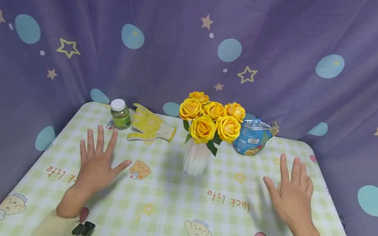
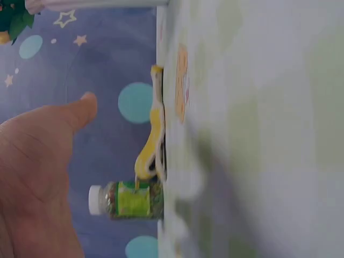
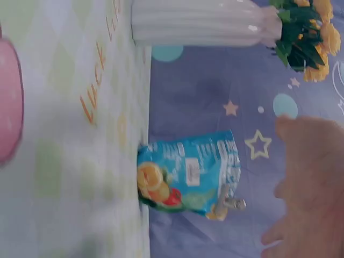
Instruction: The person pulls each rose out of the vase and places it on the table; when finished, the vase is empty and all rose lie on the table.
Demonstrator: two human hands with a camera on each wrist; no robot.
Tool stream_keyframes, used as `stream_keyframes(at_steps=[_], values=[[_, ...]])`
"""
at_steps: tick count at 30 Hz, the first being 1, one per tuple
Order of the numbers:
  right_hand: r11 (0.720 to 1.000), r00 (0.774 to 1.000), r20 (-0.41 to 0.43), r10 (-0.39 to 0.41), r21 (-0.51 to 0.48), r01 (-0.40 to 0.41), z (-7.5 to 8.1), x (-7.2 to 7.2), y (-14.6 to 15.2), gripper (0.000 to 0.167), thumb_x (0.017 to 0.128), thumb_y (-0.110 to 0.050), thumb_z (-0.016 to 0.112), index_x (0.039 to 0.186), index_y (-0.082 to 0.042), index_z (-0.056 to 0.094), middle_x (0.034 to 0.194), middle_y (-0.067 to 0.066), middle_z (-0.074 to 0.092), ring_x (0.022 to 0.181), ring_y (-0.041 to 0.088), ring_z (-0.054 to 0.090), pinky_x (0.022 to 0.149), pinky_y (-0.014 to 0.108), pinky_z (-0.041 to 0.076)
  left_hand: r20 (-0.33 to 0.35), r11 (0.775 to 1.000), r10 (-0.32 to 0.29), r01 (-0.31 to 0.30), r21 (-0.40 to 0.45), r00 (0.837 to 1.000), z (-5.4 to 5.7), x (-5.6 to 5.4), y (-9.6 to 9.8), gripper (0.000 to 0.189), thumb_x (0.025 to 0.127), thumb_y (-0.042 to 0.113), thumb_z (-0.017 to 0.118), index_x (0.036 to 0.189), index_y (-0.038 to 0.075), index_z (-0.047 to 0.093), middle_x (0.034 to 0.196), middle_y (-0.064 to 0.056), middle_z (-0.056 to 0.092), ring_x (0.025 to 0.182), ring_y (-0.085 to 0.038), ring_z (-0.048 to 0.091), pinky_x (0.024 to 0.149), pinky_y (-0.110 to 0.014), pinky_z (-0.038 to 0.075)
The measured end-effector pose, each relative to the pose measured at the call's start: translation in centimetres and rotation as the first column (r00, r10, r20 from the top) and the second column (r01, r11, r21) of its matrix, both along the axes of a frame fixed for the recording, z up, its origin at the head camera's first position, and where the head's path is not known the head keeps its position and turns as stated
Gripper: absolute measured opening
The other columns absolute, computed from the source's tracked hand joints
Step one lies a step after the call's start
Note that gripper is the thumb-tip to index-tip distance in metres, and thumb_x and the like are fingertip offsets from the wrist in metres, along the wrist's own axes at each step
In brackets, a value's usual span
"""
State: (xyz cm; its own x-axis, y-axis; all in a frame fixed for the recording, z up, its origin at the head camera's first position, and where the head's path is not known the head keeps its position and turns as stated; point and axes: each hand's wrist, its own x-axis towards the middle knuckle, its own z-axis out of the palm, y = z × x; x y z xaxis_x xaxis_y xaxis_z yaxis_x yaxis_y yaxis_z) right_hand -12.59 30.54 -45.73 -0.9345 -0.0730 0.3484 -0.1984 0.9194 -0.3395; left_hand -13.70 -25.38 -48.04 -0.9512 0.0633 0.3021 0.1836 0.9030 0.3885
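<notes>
My left hand is held over the left side of the table, fingers spread and nothing in it. Beyond its fingertips stand a jar with a white lid and green label, and beside that lies a yellow and white work glove. On the right, my right hand also hovers with straight fingers, holding nothing. Between the hands a white ribbed vase holds several yellow roses. Behind the vase, to its right, stands a blue pouch with fruit pictures, its top clipped in the right wrist view.
A green and white checked cloth with cartoon prints covers the table. A purple curtain with stars and dots hangs behind the table and along both sides. Black straps sit at both wrists.
</notes>
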Motion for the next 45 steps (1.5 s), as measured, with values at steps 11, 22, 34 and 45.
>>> stream_keyframes(at_steps=[11, 22, 34, 45], values=[[0.887, 0.977, -0.199, -0.071, -0.460, -0.029, 0.4, -1.0, -4.1, 0.079, 0.109, -0.022, 0.068, 0.177, -0.015, 0.029, 0.167, 0.029, 0.045, 0.153, 0.052, 0.040, 0.123, 0.073, 0.026, 0.067, 0.949, -0.040, 0.017, 0.316, 0.997, -0.8, -0.6, 4.8, 0.106, 0.107, 0.046, 0.071, 0.180, 0.019, -0.001, 0.183, -0.022, -0.016, 0.167, -0.051, -0.019, 0.126, -0.082, 0.000], [0.539, 0.874, -0.474, -0.103, -0.765, -0.352, 1.3, -2.1, -8.4, 0.067, 0.100, 0.012, 0.068, 0.161, -0.002, 0.045, 0.123, 0.011, 0.073, 0.119, 0.016, 0.069, 0.103, 0.027, 0.049, 0.040, 0.758, -0.093, 0.045, 0.651, 0.995, -1.6, -1.7, 10.2, 0.103, 0.110, 0.028, 0.072, 0.179, 0.017, -0.005, 0.183, -0.021, 0.014, 0.169, -0.042, 0.014, 0.132, -0.068, 0.021], [0.200, 0.830, -0.545, -0.121, -0.832, -0.517, 2.1, -3.1, -13.2, 0.056, 0.099, 0.010, 0.073, 0.149, 0.001, 0.049, 0.103, 0.004, 0.079, 0.096, 0.018, 0.073, 0.092, 0.028, 0.057, -0.106, 0.520, -0.133, 0.160, 0.839, 0.985, -3.2, -2.4, 15.6, 0.099, 0.105, 0.003, 0.075, 0.178, 0.008, 0.008, 0.161, -0.021, 0.056, 0.151, -0.040, 0.052, 0.125, -0.059, 0.041], [0.148, 0.820, -0.550, -0.159, -0.834, -0.531, 2.2, -3.8, -16.4, 0.053, 0.099, -0.001, 0.081, 0.143, -0.001, 0.052, 0.097, 0.006, 0.078, 0.093, 0.017, 0.073, 0.089, 0.028, 0.058, -0.108, 0.428, -0.181, 0.177, 0.886, 0.977, -4.4, -3.0, 19.0, 0.106, 0.098, 0.005, 0.084, 0.177, 0.006, 0.013, 0.160, -0.021, 0.058, 0.150, -0.041, 0.054, 0.125, -0.058, 0.041]])
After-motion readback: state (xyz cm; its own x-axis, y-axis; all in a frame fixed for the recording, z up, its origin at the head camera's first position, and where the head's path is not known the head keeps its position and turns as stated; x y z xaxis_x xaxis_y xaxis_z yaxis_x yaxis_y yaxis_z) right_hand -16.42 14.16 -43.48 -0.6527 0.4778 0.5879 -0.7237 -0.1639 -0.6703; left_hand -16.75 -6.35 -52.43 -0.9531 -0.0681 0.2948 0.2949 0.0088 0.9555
